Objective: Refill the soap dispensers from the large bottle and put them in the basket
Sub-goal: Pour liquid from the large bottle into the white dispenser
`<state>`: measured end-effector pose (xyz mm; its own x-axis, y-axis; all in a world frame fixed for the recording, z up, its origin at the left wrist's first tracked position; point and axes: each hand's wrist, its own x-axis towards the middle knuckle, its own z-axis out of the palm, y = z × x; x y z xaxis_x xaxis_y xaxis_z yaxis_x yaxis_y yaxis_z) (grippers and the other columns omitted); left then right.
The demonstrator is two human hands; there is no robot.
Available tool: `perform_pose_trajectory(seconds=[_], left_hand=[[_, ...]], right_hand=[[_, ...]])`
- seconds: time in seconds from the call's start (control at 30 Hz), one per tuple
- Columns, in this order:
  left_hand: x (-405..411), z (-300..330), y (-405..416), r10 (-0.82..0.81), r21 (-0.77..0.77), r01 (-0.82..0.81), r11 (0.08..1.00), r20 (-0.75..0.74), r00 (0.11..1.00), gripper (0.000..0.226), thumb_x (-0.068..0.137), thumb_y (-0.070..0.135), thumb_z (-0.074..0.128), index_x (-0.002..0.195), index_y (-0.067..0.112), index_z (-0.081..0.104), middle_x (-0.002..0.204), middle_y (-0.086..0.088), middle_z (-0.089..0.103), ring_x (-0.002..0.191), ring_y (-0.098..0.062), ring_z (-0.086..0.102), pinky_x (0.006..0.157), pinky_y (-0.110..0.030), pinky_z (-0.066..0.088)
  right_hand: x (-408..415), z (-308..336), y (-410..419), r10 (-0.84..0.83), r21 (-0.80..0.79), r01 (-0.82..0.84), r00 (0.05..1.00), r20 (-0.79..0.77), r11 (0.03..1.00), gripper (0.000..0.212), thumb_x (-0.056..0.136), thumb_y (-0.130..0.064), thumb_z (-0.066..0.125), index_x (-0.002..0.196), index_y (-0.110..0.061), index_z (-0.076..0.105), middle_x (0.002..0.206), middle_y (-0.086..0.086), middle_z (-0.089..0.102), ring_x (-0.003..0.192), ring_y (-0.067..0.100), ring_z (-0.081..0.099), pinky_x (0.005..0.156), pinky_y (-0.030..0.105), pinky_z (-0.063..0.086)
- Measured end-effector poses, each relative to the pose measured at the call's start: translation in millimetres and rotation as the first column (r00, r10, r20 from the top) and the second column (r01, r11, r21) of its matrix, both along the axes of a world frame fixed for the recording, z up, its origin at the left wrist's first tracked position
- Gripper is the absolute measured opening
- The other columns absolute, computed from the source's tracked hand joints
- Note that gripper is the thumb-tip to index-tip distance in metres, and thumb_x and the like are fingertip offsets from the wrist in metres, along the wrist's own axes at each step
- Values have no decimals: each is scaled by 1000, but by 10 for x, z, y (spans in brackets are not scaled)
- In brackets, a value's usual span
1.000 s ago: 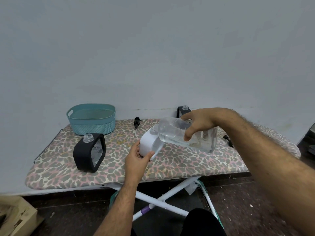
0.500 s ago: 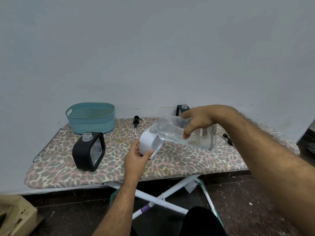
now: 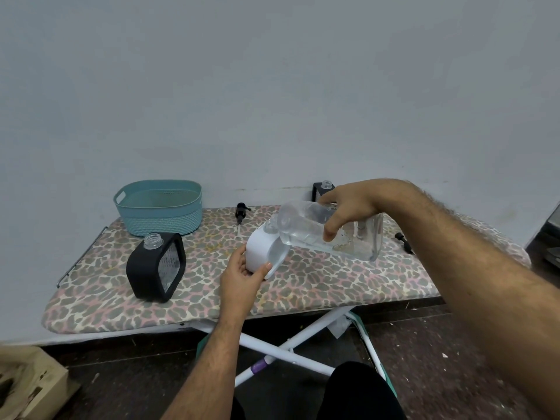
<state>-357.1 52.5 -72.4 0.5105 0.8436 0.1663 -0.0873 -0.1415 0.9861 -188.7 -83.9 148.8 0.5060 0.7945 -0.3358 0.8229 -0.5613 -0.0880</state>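
Observation:
My right hand (image 3: 348,207) grips the large clear bottle (image 3: 357,237), tipped on its side with its mouth over the open neck of the white soap dispenser (image 3: 259,253). Clear liquid lies along the bottle's lower side. My left hand (image 3: 242,275) holds the white dispenser from the front, steadying it on the ironing board (image 3: 333,283). A black dispenser (image 3: 156,266) with an open neck stands upright to the left. Another black dispenser (image 3: 322,189) stands at the back, partly hidden by my right hand. The teal basket (image 3: 159,207) sits at the back left, with nothing visible inside.
Two black pump heads lie on the board, one (image 3: 241,211) behind the white dispenser and one (image 3: 404,242) near the right side. The wall runs right behind the board. A cardboard box (image 3: 27,383) sits on the floor at the lower left.
The bottle has stayed tipped over the white dispenser with both hands in place. The whole scene sits slightly higher in view.

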Motion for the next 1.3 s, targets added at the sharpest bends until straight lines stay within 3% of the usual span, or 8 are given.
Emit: perform_pose_trajectory(seconds=[0.17, 0.23, 0.63, 0.77, 0.87, 0.97, 1.13, 1.3], left_hand=[[9, -13, 14, 12, 10, -12, 1000, -19, 1000, 66, 80, 15, 81, 138, 25, 50, 118, 1, 64, 90, -2, 67, 68, -30, 61], [11, -12, 11, 12, 4, -12, 1000, -14, 1000, 67, 79, 15, 81, 137, 26, 50, 118, 1, 64, 90, -3, 67, 69, -33, 62], [7, -1, 5, 10, 9, -9, 1000, -10, 1000, 56, 79, 15, 81, 118, 43, 51, 113, 4, 66, 94, -6, 68, 72, -35, 62], [7, 7, -1, 8, 6, -8, 1000, -7, 1000, 59, 80, 15, 80, 126, 38, 51, 114, 4, 65, 97, -8, 68, 73, -33, 61], [1, 18, -14, 3, 12, -3, 1000, 1, 1000, 57, 81, 14, 79, 122, 41, 50, 112, 4, 66, 96, -10, 68, 73, -36, 62], [-4, 31, -25, 2, 23, -2, 1000, -4, 1000, 55, 81, 14, 79, 118, 42, 49, 110, 4, 65, 96, -8, 67, 72, -31, 61], [8, 43, -37, 9, 41, -9, 999, -14, 1000, 53, 83, 15, 78, 123, 35, 51, 112, 4, 63, 96, -1, 64, 65, -13, 54], [26, 3, -25, 27, 55, -25, 998, -35, 999, 56, 82, 16, 79, 124, 36, 49, 114, 3, 63, 100, -5, 65, 74, -21, 57]], right_hand=[[29, -4, 7, 13, -7, -13, 1000, 8, 1000, 90, 53, -63, 74, 133, -29, 51, 131, -4, 59, 114, 21, 59, 100, 43, 47], [38, -9, 7, 6, -9, -6, 1000, 11, 1000, 103, 49, -66, 73, 141, -30, 45, 136, -4, 57, 119, 21, 57, 102, 42, 46], [89, -116, -47, -9, 36, 10, 999, -34, 999, 108, 55, -63, 75, 149, -30, 34, 147, -7, 47, 122, 18, 54, 106, 41, 42], [125, -249, -157, 14, 125, 6, 987, -159, 992, 79, 69, -46, 80, 138, -33, 46, 123, -12, 59, 88, 5, 62, 87, 31, 50], [171, -414, -256, 31, 216, 12, 981, -194, 976, 73, 72, -42, 81, 136, -33, 47, 101, -20, 58, 88, 4, 60, 80, 27, 47], [283, -652, -339, 30, 298, 49, 966, -256, 953, 81, 70, -42, 82, 140, -34, 42, 102, -16, 60, 89, 7, 61, 81, 34, 54], [398, -970, -480, 15, 525, 189, 933, -359, 830, 73, 75, -37, 81, 136, -35, 41, 100, -5, 67, 95, 18, 66, 80, 33, 50], [448, -1289, -524, -85, 711, 399, 897, -435, 579, 65, 72, -36, 84, 122, -28, 43, 104, -3, 65, 93, 13, 63, 69, 26, 46]])
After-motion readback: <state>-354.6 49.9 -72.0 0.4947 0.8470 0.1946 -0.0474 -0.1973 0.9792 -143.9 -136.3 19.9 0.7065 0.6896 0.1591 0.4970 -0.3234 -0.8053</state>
